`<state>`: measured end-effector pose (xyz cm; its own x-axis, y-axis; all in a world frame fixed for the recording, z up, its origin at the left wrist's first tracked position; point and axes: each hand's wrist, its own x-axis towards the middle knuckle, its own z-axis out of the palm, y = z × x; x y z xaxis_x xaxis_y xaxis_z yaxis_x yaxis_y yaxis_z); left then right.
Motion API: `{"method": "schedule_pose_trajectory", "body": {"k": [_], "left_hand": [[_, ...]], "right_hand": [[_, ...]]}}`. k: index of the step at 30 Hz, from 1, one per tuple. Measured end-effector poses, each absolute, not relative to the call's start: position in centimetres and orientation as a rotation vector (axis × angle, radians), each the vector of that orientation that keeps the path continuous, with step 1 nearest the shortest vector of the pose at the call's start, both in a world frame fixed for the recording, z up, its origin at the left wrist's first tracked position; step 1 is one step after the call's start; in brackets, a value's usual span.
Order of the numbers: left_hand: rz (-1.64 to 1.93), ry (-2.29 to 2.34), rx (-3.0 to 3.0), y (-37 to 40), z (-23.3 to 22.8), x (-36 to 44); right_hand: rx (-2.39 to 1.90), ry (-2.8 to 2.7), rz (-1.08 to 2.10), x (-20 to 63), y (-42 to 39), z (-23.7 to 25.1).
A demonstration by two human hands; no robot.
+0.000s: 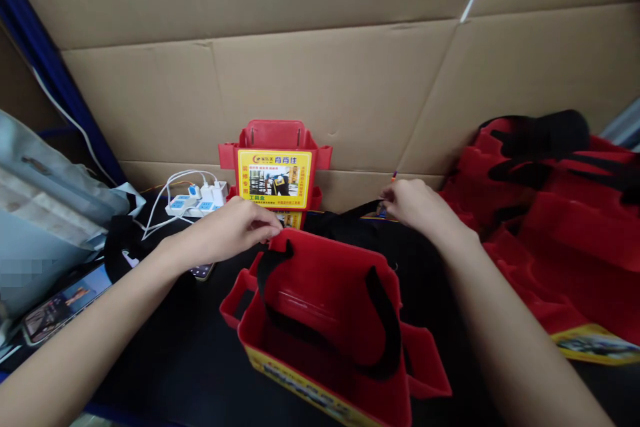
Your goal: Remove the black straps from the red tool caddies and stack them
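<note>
A red plastic tool box (pixel 327 277) with side pockets and a yellow label stands in front of me, its open top facing up. My left hand (pixel 245 230) is closed at the left corner of its tall back panel, with thumb and fingertips on the edge. Beyond the panel on the right, my right hand (pixel 413 203) pinches the end of a black strap (pixel 366 209). Another length of black webbing (pixel 389 337) passes through slots in the panel and loops down inside the box. What lies behind the panel is partly hidden.
More red tool boxes (pixel 273 177) stand stacked against the cardboard wall (pixel 320 87). A pile of red boxes (pixel 570 233) with black straps fills the right side. At left are a white power strip (pixel 200 200) with cables and a lit phone (pixel 70 303) on the black tabletop (pixel 185 347).
</note>
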<state>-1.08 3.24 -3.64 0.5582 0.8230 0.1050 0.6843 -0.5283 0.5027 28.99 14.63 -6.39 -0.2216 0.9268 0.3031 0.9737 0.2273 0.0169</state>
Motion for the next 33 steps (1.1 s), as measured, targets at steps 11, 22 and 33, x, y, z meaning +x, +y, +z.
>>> {"method": "schedule_pose_trajectory", "body": {"k": [11, 22, 33], "left_hand": [[0.496, 1.058, 2.436, 3.5, -4.2, -0.3], [0.528, 1.069, 2.507, 2.7, -4.8, -1.4], [0.464, 1.073, 2.660, 2.3, -4.7, -1.8]], "right_hand": [[-1.960, -2.248, -0.218, 27.1, 15.5, -7.9], [-1.952, -2.250, -0.051, 27.4, 13.3, -7.8], [-0.894, -2.905, 0.197, 19.7, 11.0, -6.6]]}}
